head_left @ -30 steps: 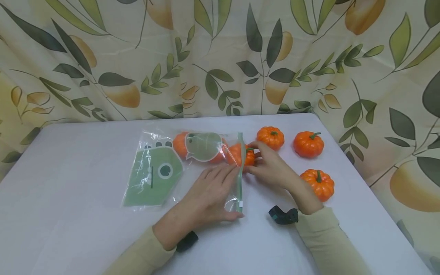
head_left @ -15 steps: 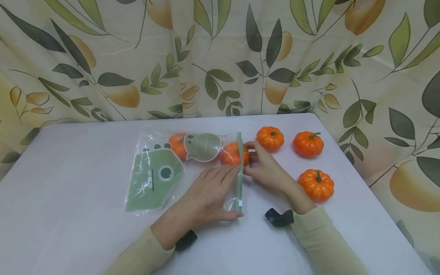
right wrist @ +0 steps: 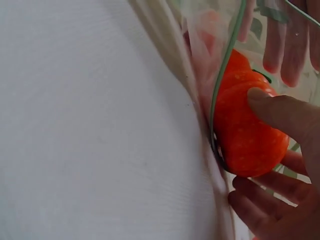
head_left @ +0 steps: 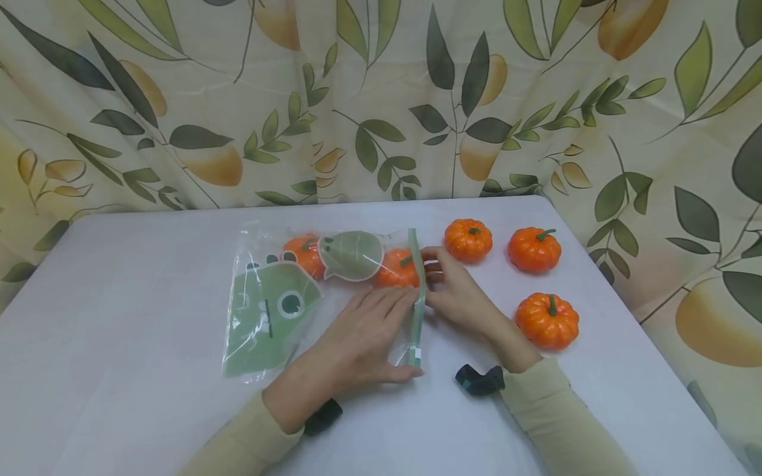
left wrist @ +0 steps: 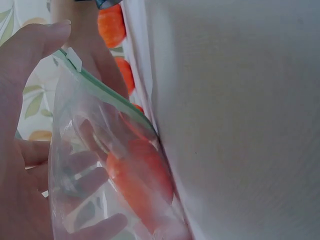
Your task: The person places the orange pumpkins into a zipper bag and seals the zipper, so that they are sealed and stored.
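A clear zip bag (head_left: 262, 330) with green animal prints lies on the table, its green-edged mouth to the right. My left hand (head_left: 357, 337) rests over the bag's front part, fingers straight against the film and thumb by the zip edge. An orange toy pumpkin (head_left: 397, 268) with a green stem sits just inside the mouth. My right hand (head_left: 461, 291) holds this pumpkin's near end; in the right wrist view the thumb (right wrist: 272, 107) lies on top and the fingers curl below. Another pumpkin (head_left: 306, 254) shows deeper in the bag, partly hidden behind the prints.
Right of the bag stand three more pumpkins: one at the back (head_left: 468, 240), one at the far right (head_left: 534, 250) and one (head_left: 548, 321) beside my right forearm. The white table (head_left: 119, 370) meets a leaf-patterned curtain (head_left: 381, 99) at the back.
The right hand has moved a little left, and its pumpkin has slid from the mouth further into the bag. The deeper pumpkin and the bag's printed left part have shifted slightly. Left hand stays.
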Available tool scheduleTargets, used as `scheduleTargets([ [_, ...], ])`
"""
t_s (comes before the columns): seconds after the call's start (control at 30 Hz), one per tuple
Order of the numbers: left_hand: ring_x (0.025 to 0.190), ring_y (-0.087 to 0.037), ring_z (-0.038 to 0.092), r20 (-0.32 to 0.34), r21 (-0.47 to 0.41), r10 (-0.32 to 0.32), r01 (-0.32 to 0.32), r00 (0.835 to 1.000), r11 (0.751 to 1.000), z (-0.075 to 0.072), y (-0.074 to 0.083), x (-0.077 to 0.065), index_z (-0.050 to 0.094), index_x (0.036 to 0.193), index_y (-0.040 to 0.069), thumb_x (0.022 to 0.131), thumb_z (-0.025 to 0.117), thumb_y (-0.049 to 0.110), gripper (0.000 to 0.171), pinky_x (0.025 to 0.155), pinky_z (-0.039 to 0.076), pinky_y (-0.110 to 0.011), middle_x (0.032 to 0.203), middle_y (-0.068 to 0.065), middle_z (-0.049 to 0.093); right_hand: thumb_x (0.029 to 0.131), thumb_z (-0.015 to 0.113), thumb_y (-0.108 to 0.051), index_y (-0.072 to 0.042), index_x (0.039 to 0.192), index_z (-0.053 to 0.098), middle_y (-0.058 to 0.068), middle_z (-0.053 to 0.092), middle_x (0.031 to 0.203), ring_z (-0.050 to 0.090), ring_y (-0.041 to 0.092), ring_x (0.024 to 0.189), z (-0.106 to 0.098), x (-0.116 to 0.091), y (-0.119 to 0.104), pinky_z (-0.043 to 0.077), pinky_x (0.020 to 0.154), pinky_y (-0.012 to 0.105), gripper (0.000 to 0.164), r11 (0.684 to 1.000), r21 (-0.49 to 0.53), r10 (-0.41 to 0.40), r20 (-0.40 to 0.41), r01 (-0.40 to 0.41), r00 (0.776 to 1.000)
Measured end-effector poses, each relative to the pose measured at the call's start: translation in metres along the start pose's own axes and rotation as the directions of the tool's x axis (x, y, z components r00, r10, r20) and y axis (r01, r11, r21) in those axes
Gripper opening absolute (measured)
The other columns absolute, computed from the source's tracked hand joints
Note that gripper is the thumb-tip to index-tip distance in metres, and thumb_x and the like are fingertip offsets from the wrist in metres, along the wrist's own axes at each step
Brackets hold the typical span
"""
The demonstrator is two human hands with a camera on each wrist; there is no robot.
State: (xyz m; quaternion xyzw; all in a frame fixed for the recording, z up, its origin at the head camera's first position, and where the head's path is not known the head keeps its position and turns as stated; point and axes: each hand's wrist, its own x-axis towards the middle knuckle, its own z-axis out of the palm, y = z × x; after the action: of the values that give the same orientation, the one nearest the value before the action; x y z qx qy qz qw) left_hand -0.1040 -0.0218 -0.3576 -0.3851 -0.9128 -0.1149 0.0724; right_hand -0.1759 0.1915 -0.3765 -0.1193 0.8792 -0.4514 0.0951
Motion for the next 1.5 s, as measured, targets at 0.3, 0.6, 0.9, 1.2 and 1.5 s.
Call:
scheduleTargets([
  [0.3,0.141,-0.021,0.040,0.001,-0.015,0.010,-0.010,1.000,1.000,-0.0002,-0.0017,0.0000,0.031,0.154,0.009,0.075,0.071,0.069,0.107,0.120,0.033,-0.042,0.155,-0.005,0.042,0.088,0.072,-0.013,-0.015,0.147,0.033,0.008,0.037,0.156,0.038,0.033,0.144,-0.0006,-0.0022,0.0021,0.034,0.117,0.053,0.070,0.999,0.042,0.000,0.052,-0.003,0.999],
  [0.6,0.142,-0.022,0.039,0.028,-0.021,0.001,-0.001,1.000,1.000,-0.0020,-0.0009,0.0004,0.030,0.154,0.010,0.075,0.071,0.069,0.107,0.120,0.032,-0.042,0.155,-0.005,0.041,0.091,0.069,-0.014,-0.017,0.146,0.032,0.007,0.035,0.157,0.038,0.035,0.145,-0.0008,-0.0023,0.0063,0.037,0.115,0.053,0.067,0.998,0.039,-0.046,0.077,0.043,0.996],
  [0.9,0.143,-0.022,0.039,0.046,-0.012,-0.004,0.005,0.999,1.000,-0.0042,0.0001,0.0006,0.028,0.155,0.009,0.076,0.071,0.069,0.108,0.121,0.032,-0.043,0.156,-0.006,0.040,0.090,0.070,-0.008,-0.007,0.120,0.036,0.017,0.050,0.137,0.047,0.040,0.137,0.0024,-0.0013,0.0080,0.040,0.111,0.053,0.045,0.992,-0.026,-0.126,0.028,0.126,0.992],
  [1.2,0.147,-0.022,0.035,0.067,-0.037,-0.015,0.017,0.998,0.999,-0.0062,-0.0017,0.0010,0.024,0.157,0.011,0.078,0.069,0.068,0.108,0.122,0.030,-0.044,0.160,-0.006,0.035,0.095,0.064,-0.012,-0.013,0.131,0.044,0.011,0.049,0.147,0.045,0.034,0.140,0.0027,-0.0007,0.0072,0.038,0.114,0.052,0.042,0.982,-0.105,-0.151,0.046,0.155,0.987],
  [1.5,0.147,-0.022,0.034,0.058,-0.050,-0.010,0.013,0.998,0.999,-0.0082,-0.0037,0.0009,0.025,0.157,0.011,0.078,0.070,0.067,0.108,0.121,0.030,-0.045,0.160,-0.006,0.036,0.095,0.063,-0.015,-0.014,0.147,0.045,0.009,0.050,0.143,0.045,0.028,0.137,0.0026,-0.0012,0.0094,0.034,0.117,0.054,0.055,0.964,-0.178,-0.188,0.069,0.197,0.980],
])
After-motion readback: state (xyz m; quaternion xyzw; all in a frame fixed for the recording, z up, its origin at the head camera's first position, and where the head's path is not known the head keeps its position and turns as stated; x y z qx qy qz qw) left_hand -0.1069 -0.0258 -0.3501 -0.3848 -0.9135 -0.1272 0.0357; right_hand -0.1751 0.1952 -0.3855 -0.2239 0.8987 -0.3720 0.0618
